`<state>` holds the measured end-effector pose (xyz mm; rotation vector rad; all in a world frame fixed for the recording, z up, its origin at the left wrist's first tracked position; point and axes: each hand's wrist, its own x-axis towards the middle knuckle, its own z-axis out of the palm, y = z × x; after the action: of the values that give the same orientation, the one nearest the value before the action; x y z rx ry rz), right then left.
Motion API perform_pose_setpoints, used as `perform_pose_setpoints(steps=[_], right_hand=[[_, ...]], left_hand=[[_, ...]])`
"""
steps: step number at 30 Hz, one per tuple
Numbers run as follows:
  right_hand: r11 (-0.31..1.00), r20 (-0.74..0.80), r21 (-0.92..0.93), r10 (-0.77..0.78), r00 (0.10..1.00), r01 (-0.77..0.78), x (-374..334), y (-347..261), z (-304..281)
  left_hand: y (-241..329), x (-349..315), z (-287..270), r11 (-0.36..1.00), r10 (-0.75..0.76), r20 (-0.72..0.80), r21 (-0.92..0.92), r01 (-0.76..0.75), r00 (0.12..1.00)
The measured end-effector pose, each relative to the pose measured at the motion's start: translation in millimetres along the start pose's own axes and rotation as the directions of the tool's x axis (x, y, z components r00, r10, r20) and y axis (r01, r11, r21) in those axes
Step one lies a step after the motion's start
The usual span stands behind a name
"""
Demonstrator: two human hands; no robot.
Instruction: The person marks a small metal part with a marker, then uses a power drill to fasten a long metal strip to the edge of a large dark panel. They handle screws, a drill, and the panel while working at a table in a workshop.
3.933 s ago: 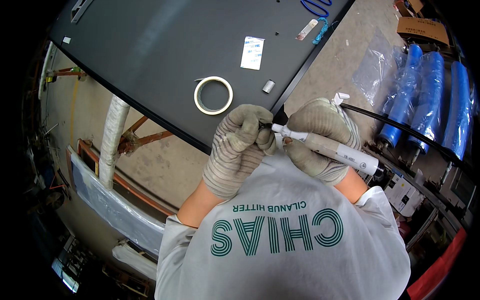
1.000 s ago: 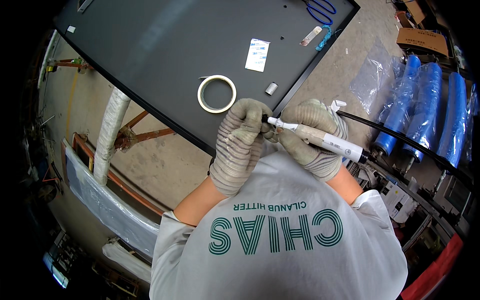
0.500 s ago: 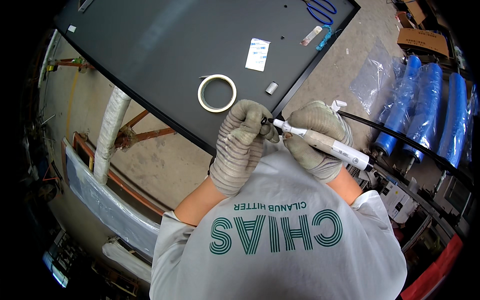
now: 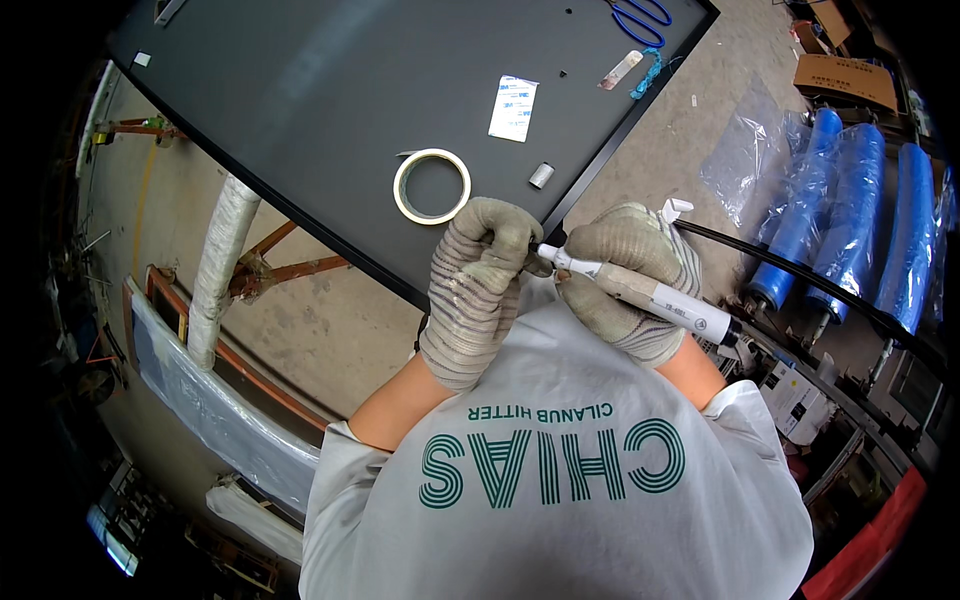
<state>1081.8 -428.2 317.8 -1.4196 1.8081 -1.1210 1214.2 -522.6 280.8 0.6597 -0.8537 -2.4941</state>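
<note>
Both hands wear grey knit gloves and meet just off the near edge of a large dark grey panel (image 4: 330, 110). My right hand (image 4: 625, 275) grips a white sealant tube (image 4: 660, 297) that lies slanted, nozzle pointing left. My left hand (image 4: 480, 280) is closed around the tube's nozzle tip, fingers pinching it; what is at the tip is hidden by the fingers. A roll of pale tape (image 4: 432, 186) lies flat on the panel just beyond my left hand. A small silver cylinder (image 4: 541, 176) stands to its right.
On the panel lie a white packet (image 4: 513, 107), blue-handled scissors (image 4: 640, 17) and a small flat stick with a teal cord (image 4: 625, 70). Blue wrapped rolls (image 4: 820, 190) and a clear plastic bag lie on the concrete floor at right. A black hose (image 4: 800, 275) runs past my right hand. A wrapped white pipe (image 4: 215, 270) and orange trestle stand at left.
Hardly anything has moved. Both hands stay together on the tube, with only slight shifts of the tube's angle and the left fingers at the nozzle.
</note>
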Motion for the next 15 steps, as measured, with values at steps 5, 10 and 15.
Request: perform_pose_setpoints(steps=[5, 10, 15], right_hand=[[0.998, -0.128, -0.023, -0.058, 0.99, 0.055, 4.2, -4.0, 3.6], [0.997, -0.082, -0.077, -0.04, 0.996, 0.033, -4.5, -5.2, 1.8], [0.987, -0.157, -0.132, -0.115, 0.981, 0.094, 4.2, -11.0, 0.9]], left_hand=[[1.2, -0.5, -0.1, 1.0, -0.008, -0.021, -0.029, 0.008, 1.0], [1.3, -0.1, -0.1, 0.997, -0.013, -0.016, -0.076, 0.012, 1.0], [0.3, 0.0, 0.1, 0.996, -0.005, -0.02, -0.088, 0.003, 1.0]])
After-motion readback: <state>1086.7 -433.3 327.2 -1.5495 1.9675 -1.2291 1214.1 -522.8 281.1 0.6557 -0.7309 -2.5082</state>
